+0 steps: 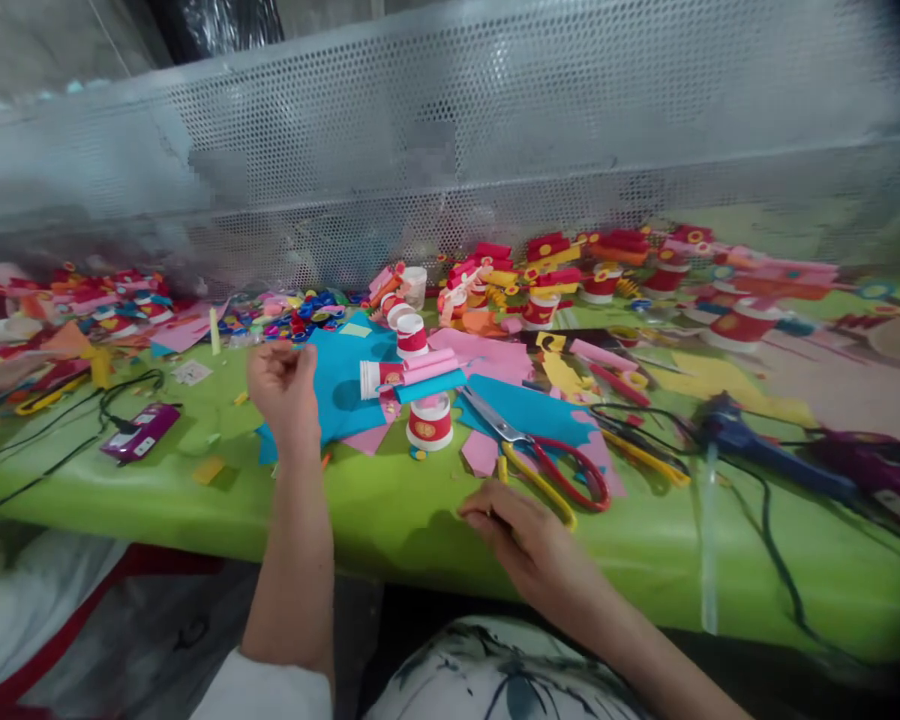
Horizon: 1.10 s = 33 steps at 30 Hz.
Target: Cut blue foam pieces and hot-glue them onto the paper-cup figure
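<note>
My left hand (281,385) is raised over the green table, its fingers curled in with the thumb up. Whatever it may hold is too small or hidden. Low at the table's front edge, my right hand (514,525) has its fingers pressed together, and I cannot make out anything in them. Just beyond it lie scissors (521,435) with one red and one yellow handle. Between my hands stands a red-banded paper cup (430,425), with pink paper rolls (429,366) and a blue roll (431,386) above it. Another red-and-white cup (379,379) lies on its side behind.
Blue paper (337,370) and pink paper (487,355) cover the middle. Finished-looking cup figures (544,300) line the mesh panel (420,130). A blue glue gun (765,455) with a glue stick sits at right. A purple device (141,433) with a cable lies left, near another person's hand (4,380).
</note>
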Each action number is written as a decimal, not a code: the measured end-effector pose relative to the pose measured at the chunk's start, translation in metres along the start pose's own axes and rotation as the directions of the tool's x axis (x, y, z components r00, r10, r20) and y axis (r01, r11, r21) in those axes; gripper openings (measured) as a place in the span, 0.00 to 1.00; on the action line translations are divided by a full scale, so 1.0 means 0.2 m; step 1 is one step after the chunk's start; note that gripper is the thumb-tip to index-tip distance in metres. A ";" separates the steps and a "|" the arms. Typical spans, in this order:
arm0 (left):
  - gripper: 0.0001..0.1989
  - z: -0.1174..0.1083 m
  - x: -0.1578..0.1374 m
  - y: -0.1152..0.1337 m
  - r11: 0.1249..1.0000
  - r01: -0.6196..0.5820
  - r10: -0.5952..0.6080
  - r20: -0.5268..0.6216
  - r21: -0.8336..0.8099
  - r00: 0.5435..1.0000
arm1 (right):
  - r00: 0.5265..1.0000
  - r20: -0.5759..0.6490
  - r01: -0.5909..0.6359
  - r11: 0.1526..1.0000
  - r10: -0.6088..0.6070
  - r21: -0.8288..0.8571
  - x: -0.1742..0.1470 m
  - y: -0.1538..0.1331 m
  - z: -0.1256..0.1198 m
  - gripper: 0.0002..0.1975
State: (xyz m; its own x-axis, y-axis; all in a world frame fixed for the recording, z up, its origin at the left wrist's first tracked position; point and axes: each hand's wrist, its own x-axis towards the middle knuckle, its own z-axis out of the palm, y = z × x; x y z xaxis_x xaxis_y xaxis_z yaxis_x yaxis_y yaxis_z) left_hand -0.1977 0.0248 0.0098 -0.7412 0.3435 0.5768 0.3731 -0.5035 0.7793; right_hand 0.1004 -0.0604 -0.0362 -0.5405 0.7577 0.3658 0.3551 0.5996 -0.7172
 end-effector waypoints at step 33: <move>0.05 -0.09 -0.64 0.12 0.549 -0.451 -0.342 0.681 0.704 0.647 | 0.954 -0.019 0.298 0.954 -0.298 -0.031 -0.02 0.15 0.10 0.10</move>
State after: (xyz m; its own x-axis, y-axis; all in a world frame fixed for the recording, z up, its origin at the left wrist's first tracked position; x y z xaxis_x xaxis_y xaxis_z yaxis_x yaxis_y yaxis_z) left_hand -0.1045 -0.0459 -0.0488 -0.2268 0.9348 0.2733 0.9317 0.1266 0.3404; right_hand 0.0971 -0.0507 -0.0705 -0.6076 0.5490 0.5740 0.2013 0.8055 -0.5573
